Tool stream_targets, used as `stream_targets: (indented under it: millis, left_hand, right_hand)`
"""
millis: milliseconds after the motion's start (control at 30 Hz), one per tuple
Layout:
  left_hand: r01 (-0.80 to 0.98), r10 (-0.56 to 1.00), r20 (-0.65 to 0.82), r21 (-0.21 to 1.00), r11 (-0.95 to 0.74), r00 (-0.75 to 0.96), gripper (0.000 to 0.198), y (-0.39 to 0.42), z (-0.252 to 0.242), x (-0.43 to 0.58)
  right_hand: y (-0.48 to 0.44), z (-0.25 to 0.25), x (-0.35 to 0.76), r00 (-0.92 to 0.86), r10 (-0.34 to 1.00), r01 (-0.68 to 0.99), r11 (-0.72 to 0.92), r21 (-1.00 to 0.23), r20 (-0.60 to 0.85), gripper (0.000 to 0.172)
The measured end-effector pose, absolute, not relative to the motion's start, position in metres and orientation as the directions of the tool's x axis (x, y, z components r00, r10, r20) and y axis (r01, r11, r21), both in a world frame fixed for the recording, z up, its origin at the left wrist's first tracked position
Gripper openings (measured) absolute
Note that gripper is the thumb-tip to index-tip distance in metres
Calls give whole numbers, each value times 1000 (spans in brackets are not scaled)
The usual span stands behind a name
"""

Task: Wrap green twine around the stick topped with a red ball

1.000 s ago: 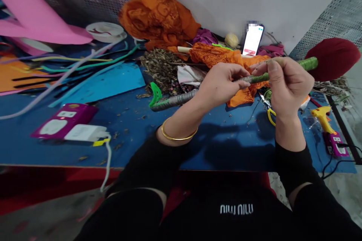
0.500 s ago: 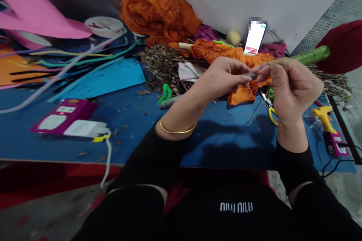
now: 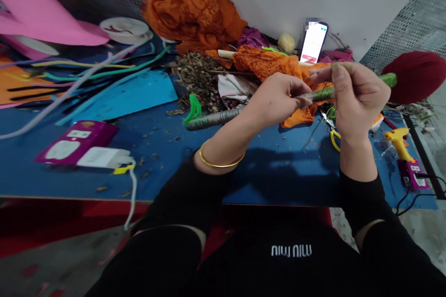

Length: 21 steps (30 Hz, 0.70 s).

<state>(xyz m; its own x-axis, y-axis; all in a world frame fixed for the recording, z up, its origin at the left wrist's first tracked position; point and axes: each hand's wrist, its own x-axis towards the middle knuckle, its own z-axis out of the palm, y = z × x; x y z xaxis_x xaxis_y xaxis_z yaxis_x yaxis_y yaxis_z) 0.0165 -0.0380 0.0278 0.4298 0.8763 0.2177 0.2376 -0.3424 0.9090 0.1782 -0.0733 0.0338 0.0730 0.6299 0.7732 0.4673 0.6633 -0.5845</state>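
Observation:
A long stick (image 3: 216,118) wound with grey and green thread crosses in front of me, tilted up to the right. At its right end is a dark red rounded head (image 3: 413,76); a bright green loop (image 3: 193,107) sits at the left end. My left hand (image 3: 278,100) is closed around the stick's middle, where grey winding meets green. Just right of it, my right hand (image 3: 355,95) is closed in a pinch over the green stretch. What it pinches looks like thin green thread, mostly hidden by the fingers.
Orange cloth (image 3: 258,62) and dry leaves (image 3: 195,74) lie behind the stick. A lit phone (image 3: 314,44) leans on the wall. Yellow-handled scissors (image 3: 335,140) and a yellow glue gun (image 3: 399,141) lie at right. Left are a purple power strip (image 3: 94,132) and blue sheet (image 3: 139,88).
The stick has rotated and shifted, so more of its grey left part and green middle shows. Its red head has dropped lower. My right hand has moved slightly left and up.

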Motion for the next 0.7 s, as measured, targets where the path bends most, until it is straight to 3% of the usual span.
stream_targets:
  millis: [300,500,700]
  left_hand:
    - [624,844,336,569,-535,418,25,-52,30,20]
    - [729,767,414,287,-621,490,36,-60,29,24]
    - [733,678,482,101,-673,555,42,-59,24,24]
  right_hand:
    - [-46,25,196,79,702,473,599,-647,708,40]
    - [-45,28,201,93,765,463,534,-707,638,42]
    - [-44,24,205,62,765,471,544,-695,641,46]
